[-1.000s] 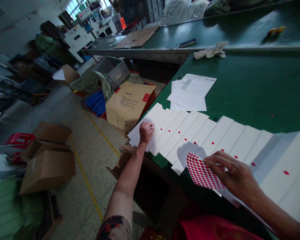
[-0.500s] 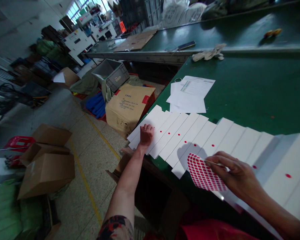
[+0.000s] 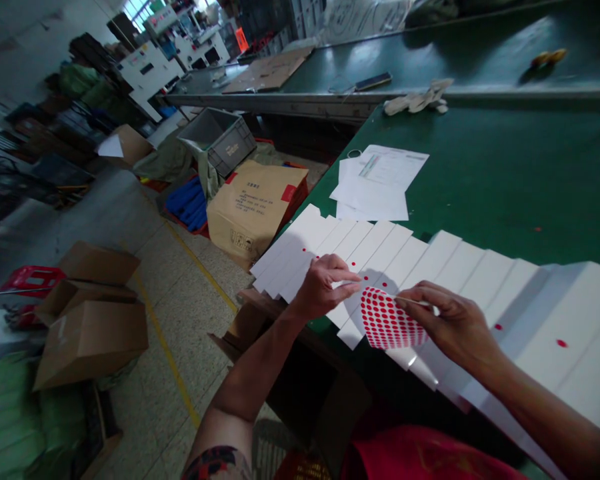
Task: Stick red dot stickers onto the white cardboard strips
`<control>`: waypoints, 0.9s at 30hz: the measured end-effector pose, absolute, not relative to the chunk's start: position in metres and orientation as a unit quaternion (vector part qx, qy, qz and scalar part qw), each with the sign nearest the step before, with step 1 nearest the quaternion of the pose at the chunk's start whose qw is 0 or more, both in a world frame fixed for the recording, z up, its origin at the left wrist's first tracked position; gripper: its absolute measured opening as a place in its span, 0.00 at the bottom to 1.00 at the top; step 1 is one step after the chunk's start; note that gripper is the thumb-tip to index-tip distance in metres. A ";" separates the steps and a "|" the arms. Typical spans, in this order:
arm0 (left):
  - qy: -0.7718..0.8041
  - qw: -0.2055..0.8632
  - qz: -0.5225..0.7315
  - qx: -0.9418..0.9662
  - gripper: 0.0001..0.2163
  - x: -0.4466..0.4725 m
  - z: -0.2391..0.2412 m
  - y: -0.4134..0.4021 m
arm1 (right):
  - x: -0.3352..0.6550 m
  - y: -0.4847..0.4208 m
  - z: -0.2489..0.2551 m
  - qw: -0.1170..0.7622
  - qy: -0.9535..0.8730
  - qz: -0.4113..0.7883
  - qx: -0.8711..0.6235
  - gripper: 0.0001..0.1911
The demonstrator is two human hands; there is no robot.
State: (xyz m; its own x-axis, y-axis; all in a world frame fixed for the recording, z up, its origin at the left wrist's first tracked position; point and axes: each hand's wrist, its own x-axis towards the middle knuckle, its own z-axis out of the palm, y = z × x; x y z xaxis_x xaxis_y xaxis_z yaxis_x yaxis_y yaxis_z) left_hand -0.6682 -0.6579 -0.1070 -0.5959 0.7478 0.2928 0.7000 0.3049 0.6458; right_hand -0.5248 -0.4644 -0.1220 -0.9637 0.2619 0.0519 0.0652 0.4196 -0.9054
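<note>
A fanned row of white cards (image 3: pixel 430 267), most bearing one red dot, lies along the near edge of the green table (image 3: pixel 505 173). My right hand (image 3: pixel 450 323) pinches a sheet of red dot stickers (image 3: pixel 387 319) above the cards. My left hand (image 3: pixel 325 287) hovers over the left cards, its thumb and fingers pinched together at the sheet's upper left corner. Whether a sticker sits between those fingertips is too small to tell.
Loose white papers (image 3: pixel 377 183) lie further back on the table. Gloves (image 3: pixel 417 101) and a phone (image 3: pixel 373 81) sit on the far bench. Cardboard boxes (image 3: pixel 253 207) and a grey crate (image 3: pixel 220 137) stand on the floor left of the table, with more boxes (image 3: pixel 87 307) beyond.
My left hand left the leftmost card, where it was pressing, and came right to the sticker sheet. My right hand shifted the sheet slightly left and up.
</note>
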 end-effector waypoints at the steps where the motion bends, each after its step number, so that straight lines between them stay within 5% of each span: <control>1: 0.801 0.033 0.367 0.471 0.07 -0.663 -0.104 -0.653 | -0.525 -0.465 -0.122 0.093 -0.840 0.528 -0.088 0.11; 27: 0.793 -0.001 0.232 0.563 0.10 -0.647 -0.110 -0.638 | -0.525 -0.466 -0.128 0.083 -0.841 0.534 -0.030 0.11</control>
